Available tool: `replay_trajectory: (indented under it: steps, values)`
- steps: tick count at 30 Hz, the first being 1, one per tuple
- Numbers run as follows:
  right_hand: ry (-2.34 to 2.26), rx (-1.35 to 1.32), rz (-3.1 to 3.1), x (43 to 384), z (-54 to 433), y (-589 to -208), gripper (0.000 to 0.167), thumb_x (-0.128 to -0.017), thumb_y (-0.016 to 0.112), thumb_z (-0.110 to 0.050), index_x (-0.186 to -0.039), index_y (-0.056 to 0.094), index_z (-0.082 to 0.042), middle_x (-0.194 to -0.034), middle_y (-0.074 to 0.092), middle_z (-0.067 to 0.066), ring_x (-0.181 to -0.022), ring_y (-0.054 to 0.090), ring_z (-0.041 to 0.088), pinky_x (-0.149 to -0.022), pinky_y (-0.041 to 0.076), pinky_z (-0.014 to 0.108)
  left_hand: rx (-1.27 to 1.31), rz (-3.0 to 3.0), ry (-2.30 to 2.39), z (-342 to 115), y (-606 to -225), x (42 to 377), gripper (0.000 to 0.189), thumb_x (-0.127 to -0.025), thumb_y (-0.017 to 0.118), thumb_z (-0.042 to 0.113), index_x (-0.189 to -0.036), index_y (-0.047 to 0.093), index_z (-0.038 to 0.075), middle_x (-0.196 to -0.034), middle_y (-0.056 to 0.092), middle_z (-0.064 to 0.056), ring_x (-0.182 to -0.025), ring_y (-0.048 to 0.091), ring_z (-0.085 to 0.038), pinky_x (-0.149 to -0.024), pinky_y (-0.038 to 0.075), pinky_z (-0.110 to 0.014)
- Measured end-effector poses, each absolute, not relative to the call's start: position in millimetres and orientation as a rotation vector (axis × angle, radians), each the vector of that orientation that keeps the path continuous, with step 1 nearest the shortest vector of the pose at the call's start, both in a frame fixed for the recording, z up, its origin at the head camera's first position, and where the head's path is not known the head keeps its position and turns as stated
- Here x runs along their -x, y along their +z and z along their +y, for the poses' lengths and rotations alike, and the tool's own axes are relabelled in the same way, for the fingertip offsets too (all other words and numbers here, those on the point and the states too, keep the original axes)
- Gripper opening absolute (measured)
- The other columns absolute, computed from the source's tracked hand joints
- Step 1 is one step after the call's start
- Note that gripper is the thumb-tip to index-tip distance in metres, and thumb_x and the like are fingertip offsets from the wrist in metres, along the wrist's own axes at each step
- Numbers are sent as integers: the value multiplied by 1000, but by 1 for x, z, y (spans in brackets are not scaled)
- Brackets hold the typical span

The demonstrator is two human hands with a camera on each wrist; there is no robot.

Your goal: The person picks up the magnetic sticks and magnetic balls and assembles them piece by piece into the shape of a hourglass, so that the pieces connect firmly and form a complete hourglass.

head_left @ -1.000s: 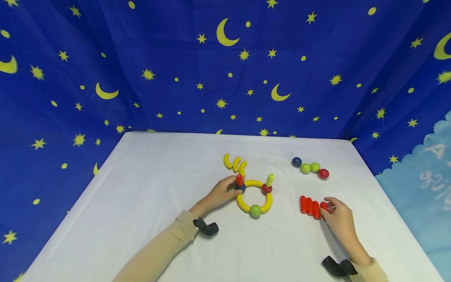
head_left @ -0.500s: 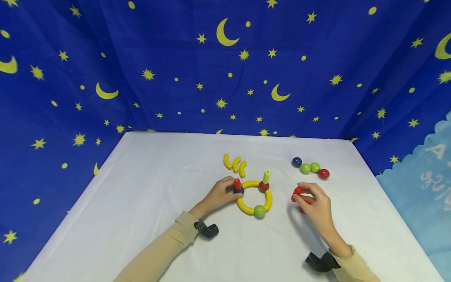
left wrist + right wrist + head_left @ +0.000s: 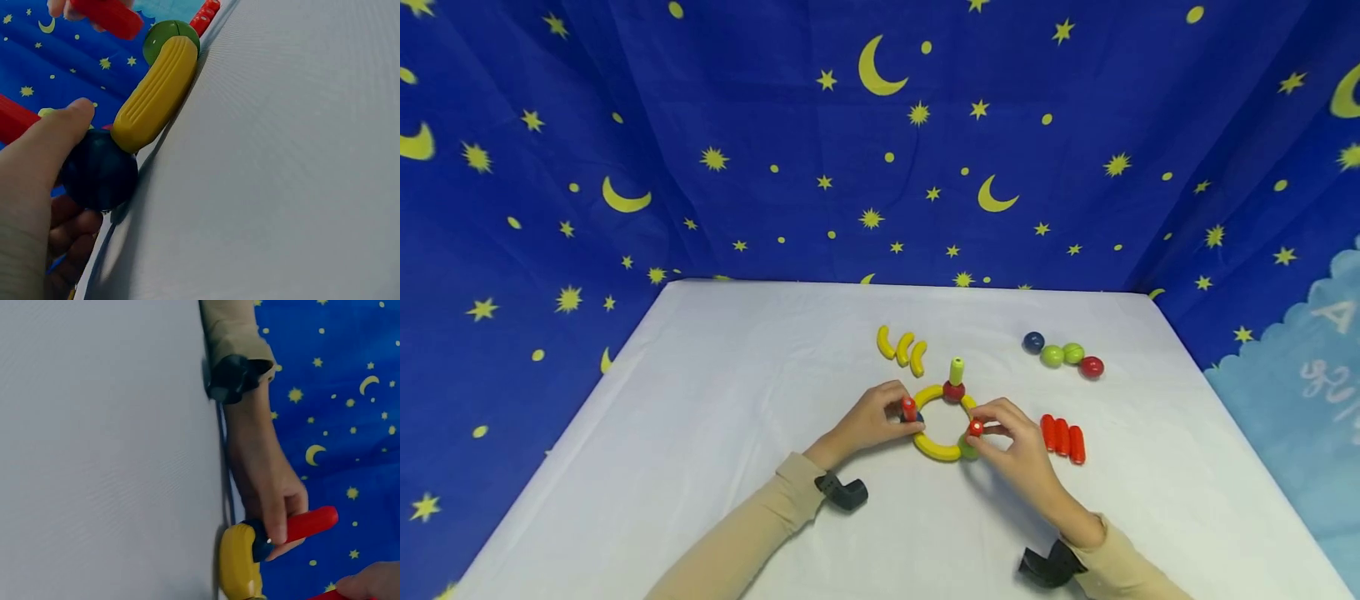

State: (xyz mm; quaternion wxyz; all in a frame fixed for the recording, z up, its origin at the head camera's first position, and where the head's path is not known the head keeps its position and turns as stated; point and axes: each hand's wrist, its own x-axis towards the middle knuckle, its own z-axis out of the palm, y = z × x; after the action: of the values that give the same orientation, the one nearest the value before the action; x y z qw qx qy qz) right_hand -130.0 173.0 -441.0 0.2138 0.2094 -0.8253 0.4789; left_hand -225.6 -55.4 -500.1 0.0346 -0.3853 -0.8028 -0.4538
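Note:
On the white table lies a ring of yellow banana-shaped pieces (image 3: 938,451) joined by coloured balls. My left hand (image 3: 874,415) grips the ring's blue ball (image 3: 100,170), thumb on one side and fingers on the other. A red stick (image 3: 909,409) stands up from that ball. My right hand (image 3: 1024,450) pinches another red stick (image 3: 976,427) between thumb and fingers. This stick is held upright close over the green ball (image 3: 164,36), which it partly hides in the head view. At the ring's far side, a red ball (image 3: 953,392) carries an upright light green stick (image 3: 957,371).
Three loose yellow banana pieces (image 3: 904,349) lie behind the ring. To the right, three red sticks (image 3: 1062,437) rest side by side. Farther back sit a blue ball (image 3: 1033,342), two green balls (image 3: 1052,356) and a red ball (image 3: 1092,367). A starry blue cloth (image 3: 775,125) encloses the table.
My right hand has lifted one red stick from the row and carried it left to the ring. The ring has turned counterclockwise, its green ball shifting right, while my left hand keeps its grip.

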Motion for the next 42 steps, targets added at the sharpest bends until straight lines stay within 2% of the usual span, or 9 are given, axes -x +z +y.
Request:
replay_trajectory:
  steps: [4,9,12,16,25,31,36,38,42]
  values:
    - [1280,-599,-2294,124,169,-429,35,-64,74,20,-95,66,4,-81,62,13,-76,64,16,-66,57,26,1241,-2398,-1414,-56,-500,226,16,-77,80,26,-80,68,15,-81,57,3,-74,52,-7,-68,47,-19]
    - [1305,-557,-2335,129,175,-449,34,-66,74,18,-96,66,3,-83,63,7,-80,62,5,-64,58,30,1254,-2364,-1434,-55,-494,222,13,-76,80,22,-77,72,12,-83,59,0,-76,58,-16,-74,50,-25]
    - [1308,-496,-2368,132,179,-461,31,-67,73,17,-93,64,3,-82,64,5,-80,60,0,-68,56,23,1257,-2358,-1410,-55,-497,224,13,-76,80,22,-77,72,12,-83,59,2,-76,58,-14,-75,49,-23]
    - [1371,-449,-2379,129,176,-450,26,-68,71,19,-90,63,7,-81,64,13,-78,61,2,-74,54,15,1251,-2364,-1361,-54,-495,223,15,-76,80,22,-74,71,11,-84,59,2,-77,57,-12,-75,49,-20]
    - [1569,-521,-2402,149,195,-470,29,-76,70,12,-103,62,8,-93,66,16,-89,60,-3,-81,51,11,1279,-2347,-1266,-54,-494,222,18,-77,80,26,-76,68,12,-83,58,2,-76,55,-10,-74,48,-19]
    - [1569,-614,-2382,162,216,-461,30,-82,68,6,-111,60,9,-100,64,23,-95,59,-5,-86,48,10,1319,-2305,-1338,-53,-499,225,16,-76,80,22,-81,70,11,-85,61,1,-78,56,-7,-75,50,-19]
    - [1328,-310,-2273,191,259,-450,22,-84,64,5,-106,62,10,-100,63,26,-90,56,-5,-83,44,7,1317,-2310,-1357,-52,-501,224,16,-76,80,21,-81,69,10,-85,61,0,-78,55,-7,-74,50,-19]
    - [1164,-150,-2283,203,281,-452,25,-83,66,3,-107,63,9,-102,62,25,-89,57,4,-81,43,11,1313,-2317,-1349,-53,-501,224,17,-76,80,22,-80,69,10,-85,61,0,-78,55,-6,-74,49,-18]
    - [972,36,-2357,216,319,-462,38,-80,68,3,-116,59,10,-115,57,30,-106,53,37,-94,42,41,1310,-2332,-1336,-54,-500,223,19,-76,80,23,-80,67,10,-85,60,1,-77,54,-6,-72,49,-18]
